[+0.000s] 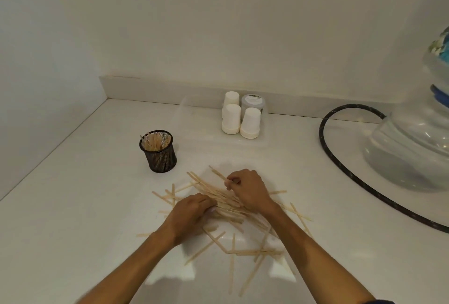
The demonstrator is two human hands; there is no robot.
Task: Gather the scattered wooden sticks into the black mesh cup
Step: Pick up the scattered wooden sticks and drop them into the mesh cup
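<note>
— Bunching sticks (226,203) at lower centre: my left hand (192,211) curls over the pile, my right hand (247,189) pinches one.

— And the cup (159,152)?

— Upper left of them, well apart, part full. I fear a loose bundle could fan out and knock it over.

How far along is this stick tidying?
Partly done: the black mesh cup already holds some sticks. In hand: the right hand pinches a stick while the left hand grips a bunch in the pile of wooden sticks. Left: many loose sticks lie across the counter.
</note>
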